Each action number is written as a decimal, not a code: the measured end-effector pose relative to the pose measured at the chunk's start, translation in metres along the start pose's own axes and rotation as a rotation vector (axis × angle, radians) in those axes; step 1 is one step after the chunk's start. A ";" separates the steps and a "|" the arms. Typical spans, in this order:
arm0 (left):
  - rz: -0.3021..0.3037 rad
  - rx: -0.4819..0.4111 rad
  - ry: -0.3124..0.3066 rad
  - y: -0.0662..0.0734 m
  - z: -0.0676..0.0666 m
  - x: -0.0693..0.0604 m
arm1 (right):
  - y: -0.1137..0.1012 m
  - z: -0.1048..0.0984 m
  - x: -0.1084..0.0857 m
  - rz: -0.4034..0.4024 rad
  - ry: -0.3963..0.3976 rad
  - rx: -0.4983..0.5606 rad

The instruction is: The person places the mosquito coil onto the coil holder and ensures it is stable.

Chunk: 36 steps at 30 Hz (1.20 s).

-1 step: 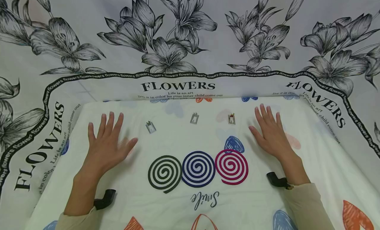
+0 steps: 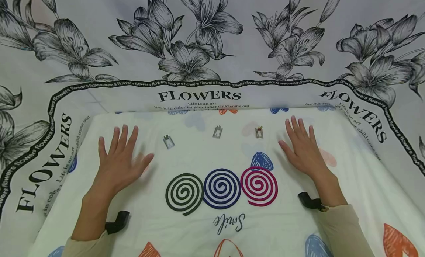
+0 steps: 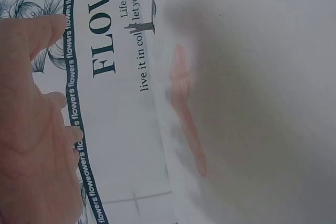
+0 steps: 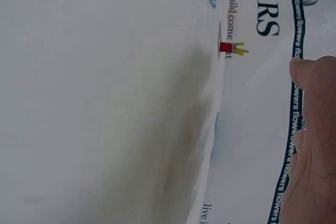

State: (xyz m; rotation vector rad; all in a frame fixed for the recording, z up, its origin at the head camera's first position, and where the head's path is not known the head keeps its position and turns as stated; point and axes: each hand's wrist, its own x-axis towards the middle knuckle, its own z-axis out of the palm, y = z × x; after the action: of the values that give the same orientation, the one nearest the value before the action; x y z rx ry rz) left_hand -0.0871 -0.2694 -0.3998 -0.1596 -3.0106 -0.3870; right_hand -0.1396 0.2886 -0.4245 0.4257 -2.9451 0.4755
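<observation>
Both hands are held palm down with fingers spread and hold nothing: the left hand (image 2: 116, 166) at the left, the right hand (image 2: 305, 152) at the right. Three flat coiled spirals lie side by side between them: a dark green spiral (image 2: 184, 193), a navy blue spiral (image 2: 222, 188) and a magenta spiral (image 2: 259, 186). Farther back lie three small frame-shaped pieces: a tilted grey piece (image 2: 168, 142) nearest the left hand, a grey piece (image 2: 217, 132) in the middle, and a piece with red and yellow (image 2: 259, 132) nearest the right hand.
A white cloth (image 2: 159, 227) with printed hearts and the word Smile covers the surface. Behind it and at both sides hangs a white sheet (image 2: 132, 96) with black flower drawings. Black wrist mounts (image 2: 117, 222) show at both wrists, beside beige sleeves (image 2: 345, 231).
</observation>
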 end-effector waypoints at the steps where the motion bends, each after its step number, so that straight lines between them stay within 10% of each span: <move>1: -0.001 0.002 -0.006 0.000 0.000 0.000 | 0.001 0.001 -0.001 0.003 -0.005 -0.001; 24: 0.021 0.030 -0.003 0.012 -0.004 -0.004 | -0.009 0.002 0.004 0.028 -0.032 -0.014; 36: 0.085 0.023 -0.022 0.049 0.008 -0.024 | -0.015 -0.003 -0.009 -0.029 -0.062 0.031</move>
State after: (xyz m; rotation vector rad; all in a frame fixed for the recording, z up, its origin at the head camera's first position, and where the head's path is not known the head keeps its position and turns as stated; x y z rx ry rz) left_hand -0.0586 -0.2225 -0.3977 -0.2905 -3.0155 -0.3446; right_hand -0.1264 0.2784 -0.4189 0.4954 -2.9901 0.5140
